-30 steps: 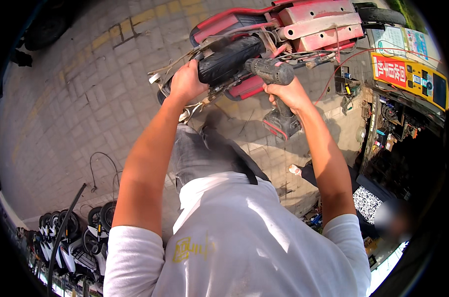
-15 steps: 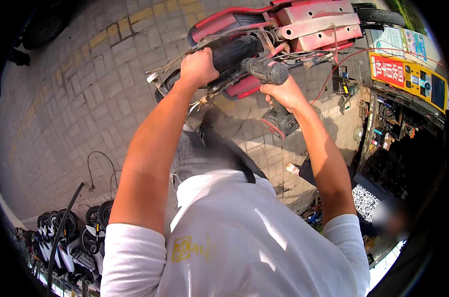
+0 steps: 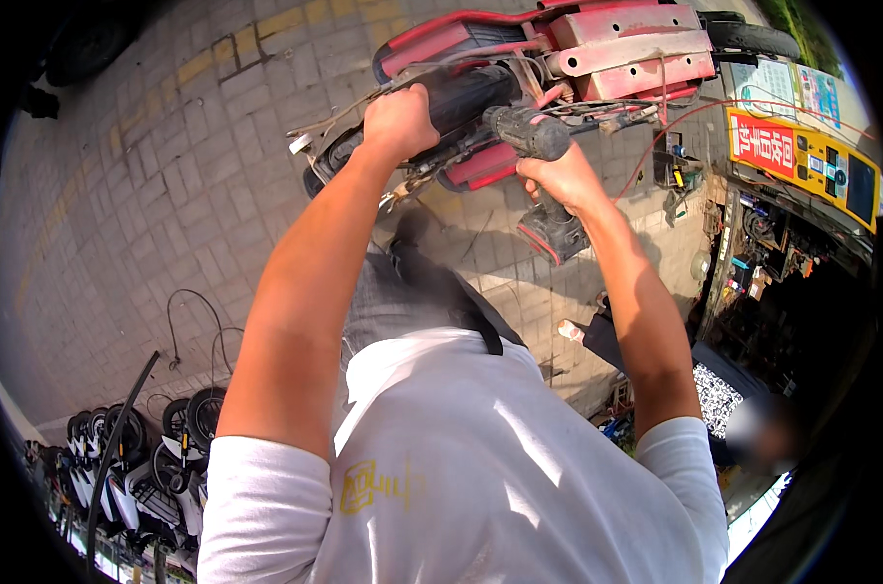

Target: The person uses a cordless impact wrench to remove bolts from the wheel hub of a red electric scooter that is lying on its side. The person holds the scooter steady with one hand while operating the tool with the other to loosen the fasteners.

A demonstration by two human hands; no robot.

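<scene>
Grey paving lies under a red scooter (image 3: 597,49) tipped on its side, where the left hand (image 3: 397,122) closes on its black tyre (image 3: 461,92) and the right hand (image 3: 563,180) grips a drill (image 3: 534,146) beside it, best kept square and steady.

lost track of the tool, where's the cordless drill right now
In the head view, the cordless drill is upper centre-right, gripped in the right hand, its nose against the overturned red scooter.
</scene>
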